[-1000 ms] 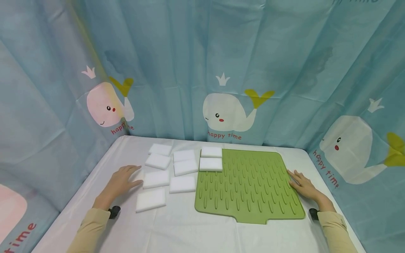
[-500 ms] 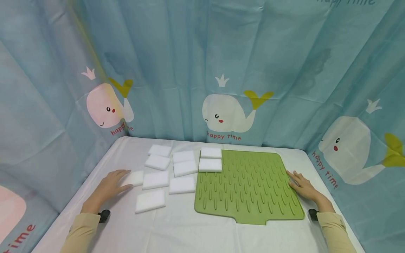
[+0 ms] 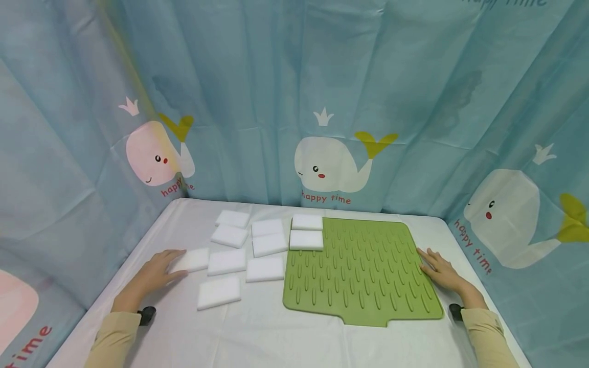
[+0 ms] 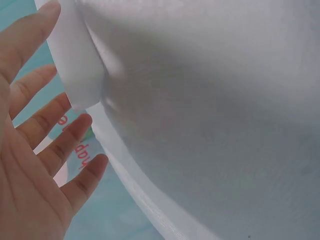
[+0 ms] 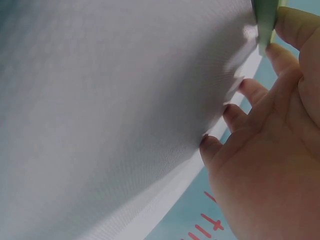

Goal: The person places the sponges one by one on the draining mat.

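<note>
In the head view a white sponge block (image 3: pixel 196 259) lies flat on the table at the far left of a group of similar blocks. My left hand (image 3: pixel 149 273) is at its left end, thumb on the near side and fingers on the far side. The left wrist view has these fingers spread and nearly straight beside the sponge (image 4: pixel 82 60). A ridged green silicone mat (image 3: pixel 359 271) lies to the right, with two white sponge blocks (image 3: pixel 307 240) at its back left corner. My right hand (image 3: pixel 443 272) rests its fingertips at the mat's right edge (image 5: pixel 266 25).
Several more white sponge blocks (image 3: pixel 265 269) lie between the left hand and the mat, some edge to edge or overlapping. One block (image 3: pixel 219 293) sits nearer the front. A white cloth covers the table (image 3: pixel 276 337). Blue whale-print curtains (image 3: pixel 257 102) stand behind and along both sides.
My left hand has drawn left and slightly nearer, exposing more of the leftmost sponge, which keeps its place over the last half second. My right hand and the mat stay put.
</note>
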`<state>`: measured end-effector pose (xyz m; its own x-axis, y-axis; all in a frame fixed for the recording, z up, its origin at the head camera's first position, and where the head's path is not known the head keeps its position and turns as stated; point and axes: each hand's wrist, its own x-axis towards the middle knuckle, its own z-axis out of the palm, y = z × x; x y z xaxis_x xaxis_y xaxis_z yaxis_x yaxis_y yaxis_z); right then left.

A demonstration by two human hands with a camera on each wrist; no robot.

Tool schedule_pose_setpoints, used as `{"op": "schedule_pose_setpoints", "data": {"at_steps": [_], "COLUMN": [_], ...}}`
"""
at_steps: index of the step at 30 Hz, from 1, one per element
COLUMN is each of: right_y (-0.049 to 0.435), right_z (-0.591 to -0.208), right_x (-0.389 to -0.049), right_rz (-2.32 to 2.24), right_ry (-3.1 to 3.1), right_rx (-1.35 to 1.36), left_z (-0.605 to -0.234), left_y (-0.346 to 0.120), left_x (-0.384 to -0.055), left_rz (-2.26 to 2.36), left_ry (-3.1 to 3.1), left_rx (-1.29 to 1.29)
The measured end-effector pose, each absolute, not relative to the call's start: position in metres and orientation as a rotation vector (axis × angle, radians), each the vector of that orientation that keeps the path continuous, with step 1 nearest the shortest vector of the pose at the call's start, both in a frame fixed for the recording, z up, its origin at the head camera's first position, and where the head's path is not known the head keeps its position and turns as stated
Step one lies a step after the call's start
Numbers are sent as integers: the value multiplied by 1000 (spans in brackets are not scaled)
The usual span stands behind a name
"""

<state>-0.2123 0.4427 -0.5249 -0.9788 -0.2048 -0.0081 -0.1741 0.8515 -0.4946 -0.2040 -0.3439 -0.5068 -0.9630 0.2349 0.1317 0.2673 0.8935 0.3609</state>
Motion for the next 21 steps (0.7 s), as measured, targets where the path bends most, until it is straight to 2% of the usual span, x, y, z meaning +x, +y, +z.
{"op": "schedule_pose_setpoints", "data": {"at_steps": [21], "right_y": [443], "right_z": [-524], "right_x": [-213], "right_rz": [-793], "right_ry": [2947], "right_rx": [-306], "left_z": [-472], "left_y": [-347], "left_x": [-203], "left_rz": [-654], "left_ry": [-2912], "left_rx": [-419]}}
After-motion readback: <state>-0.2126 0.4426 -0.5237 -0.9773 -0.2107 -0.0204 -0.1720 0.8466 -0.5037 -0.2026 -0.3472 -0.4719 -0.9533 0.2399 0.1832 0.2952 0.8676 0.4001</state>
